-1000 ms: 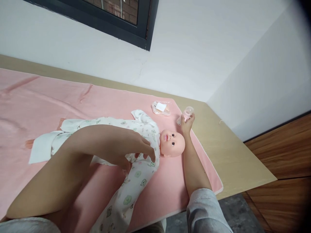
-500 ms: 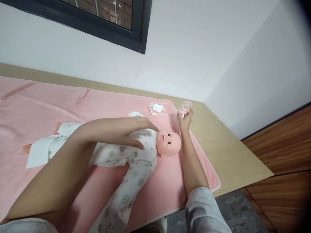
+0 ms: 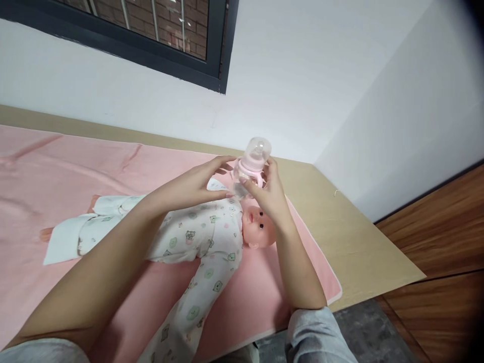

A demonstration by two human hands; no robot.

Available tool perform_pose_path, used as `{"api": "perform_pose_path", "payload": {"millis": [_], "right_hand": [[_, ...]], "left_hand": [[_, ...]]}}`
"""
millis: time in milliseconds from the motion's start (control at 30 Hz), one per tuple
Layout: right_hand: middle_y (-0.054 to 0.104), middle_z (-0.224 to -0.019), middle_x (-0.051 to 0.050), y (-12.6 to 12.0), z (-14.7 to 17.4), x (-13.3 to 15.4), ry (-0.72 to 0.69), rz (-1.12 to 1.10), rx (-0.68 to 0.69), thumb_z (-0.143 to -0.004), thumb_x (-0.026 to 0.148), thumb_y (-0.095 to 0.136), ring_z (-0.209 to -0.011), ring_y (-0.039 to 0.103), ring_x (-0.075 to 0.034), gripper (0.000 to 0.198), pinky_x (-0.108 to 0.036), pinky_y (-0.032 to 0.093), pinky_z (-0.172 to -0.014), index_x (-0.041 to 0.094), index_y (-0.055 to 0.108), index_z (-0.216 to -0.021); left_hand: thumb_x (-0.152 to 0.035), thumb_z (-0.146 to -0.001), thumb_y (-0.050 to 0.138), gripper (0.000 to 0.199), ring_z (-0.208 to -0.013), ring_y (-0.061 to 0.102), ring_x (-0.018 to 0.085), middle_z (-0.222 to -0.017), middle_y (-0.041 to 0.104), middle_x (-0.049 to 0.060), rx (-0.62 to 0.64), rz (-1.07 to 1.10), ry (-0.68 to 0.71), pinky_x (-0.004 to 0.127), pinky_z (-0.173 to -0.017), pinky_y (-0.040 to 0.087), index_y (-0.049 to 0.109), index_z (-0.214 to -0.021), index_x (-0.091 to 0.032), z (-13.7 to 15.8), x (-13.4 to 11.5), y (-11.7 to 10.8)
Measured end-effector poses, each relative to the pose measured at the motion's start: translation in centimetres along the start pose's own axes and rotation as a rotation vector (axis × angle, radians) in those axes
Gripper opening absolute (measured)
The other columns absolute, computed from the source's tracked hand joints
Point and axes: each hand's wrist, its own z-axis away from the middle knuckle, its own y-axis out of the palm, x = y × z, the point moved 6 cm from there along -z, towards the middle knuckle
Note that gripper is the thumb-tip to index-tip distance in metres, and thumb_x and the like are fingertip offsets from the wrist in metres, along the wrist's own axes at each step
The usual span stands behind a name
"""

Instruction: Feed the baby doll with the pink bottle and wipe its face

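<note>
My right hand point(image 3: 269, 189) grips a clear baby bottle point(image 3: 239, 190) with a pink collar and handles, above the doll's shoulder. A transparent dome cap covers the bottle's top. My left hand point(image 3: 207, 184) is at the bottle's left side, thumb and fingers spread apart; whether its fingertips touch the bottle I cannot tell. Below lies a baby doll point(image 3: 223, 237) on its back, in a white suit with green animal prints. Its bald head point(image 3: 259, 229) points right, partly hidden by my right wrist, and one sleeve stretches toward me.
A pink blanket point(image 3: 234, 302) with some creases lies under the doll on a wooden table point(image 3: 340, 237). Behind stands a white wall point(image 3: 287, 91) with a dark-framed window point(image 3: 219, 60). Wood-grain panels point(image 3: 446, 237) are at the right, beyond the table's edge.
My right hand has brought the bottle left and up from beside the doll's head. My left hand has lifted off the doll's chest toward the bottle. The small clear packet is now hidden.
</note>
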Motion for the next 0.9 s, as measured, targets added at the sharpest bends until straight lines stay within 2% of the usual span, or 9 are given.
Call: {"api": "perform_pose_path", "payload": {"millis": [100, 233, 400, 467, 600, 767, 900], "right_hand": [[0.052, -0.135, -0.006, 2.0, 0.9, 1.2, 0.011, -0.008, 0.027, -0.076, 0.047, 0.071, -0.12, 0.054, -0.024, 0.077, -0.048, 0.048, -0.102, 0.033, 0.032, -0.141], [0.053, -0.129, -0.005, 3.7, 1.5, 1.5, -0.024, -0.063, 0.022, -0.078, 0.045, 0.07, -0.121, 0.052, -0.024, 0.068, -0.048, 0.05, -0.101, 0.032, 0.038, -0.136], [0.053, -0.123, -0.006, 4.7, 1.9, 0.9, 0.048, -0.137, 0.043, -0.081, 0.051, 0.064, -0.114, 0.056, -0.023, 0.057, -0.044, 0.058, -0.087, 0.03, 0.04, -0.129], [0.054, -0.121, -0.006, 4.7, 1.8, 0.8, 0.071, -0.151, 0.041, -0.082, 0.053, 0.061, -0.113, 0.057, -0.023, 0.052, -0.043, 0.058, -0.087, 0.029, 0.044, -0.124], [0.057, -0.118, -0.005, 4.1, 1.5, 1.0, 0.038, -0.131, -0.003, -0.081, 0.055, 0.063, -0.114, 0.056, -0.021, 0.047, -0.044, 0.052, -0.098, 0.026, 0.05, -0.115], [0.055, -0.123, -0.006, 2.2, 0.8, 1.4, -0.023, -0.115, -0.102, -0.083, 0.057, 0.058, -0.124, 0.051, -0.022, 0.052, -0.046, 0.043, -0.107, 0.027, 0.047, -0.124], [0.056, -0.124, -0.008, -1.9, -0.7, -0.2, -0.025, -0.098, -0.289, -0.079, 0.052, 0.064, -0.123, 0.051, -0.021, 0.056, -0.042, 0.042, -0.105, 0.024, 0.047, -0.125]], "left_hand": [[-0.044, -0.087, 0.061, 0.067, -0.128, 0.048, 0.027, -0.147, 0.043, 0.007, -0.016, 0.025, 0.012, 0.036, -0.105, 0.041, 0.034, -0.146, -0.026, 0.0, -0.9, 0.1], [-0.036, -0.085, 0.059, 0.061, -0.124, 0.051, 0.028, -0.141, 0.049, 0.007, -0.052, 0.018, -0.011, 0.035, -0.101, 0.043, 0.039, -0.141, -0.023, -0.2, -1.2, 0.4], [-0.027, -0.077, 0.061, 0.055, -0.106, 0.061, 0.027, -0.123, 0.061, 0.005, -0.086, -0.011, -0.074, 0.031, -0.083, 0.049, 0.047, -0.129, -0.02, -0.3, -0.7, 0.7], [-0.026, -0.076, 0.061, 0.05, -0.099, 0.063, 0.025, -0.117, 0.063, 0.004, -0.081, -0.039, -0.076, 0.029, -0.077, 0.048, 0.05, -0.124, -0.021, -0.4, -0.7, 0.7], [-0.026, -0.077, 0.058, 0.051, -0.094, 0.063, 0.024, -0.113, 0.065, 0.003, -0.072, -0.097, -0.068, 0.029, -0.075, 0.046, 0.051, -0.127, -0.021, -0.4, -0.8, 0.7], [-0.026, -0.075, 0.057, 0.054, -0.097, 0.062, 0.025, -0.114, 0.066, 0.002, -0.102, -0.214, -0.076, 0.029, -0.077, 0.044, 0.052, -0.128, -0.023, -0.5, 0.4, -0.2], [-0.029, -0.069, 0.061, 0.052, -0.095, 0.062, 0.027, -0.103, 0.067, 0.0, -0.131, -0.347, -0.262, 0.032, -0.081, 0.043, 0.053, -0.121, -0.025, -0.2, 2.9, -2.3]]}}
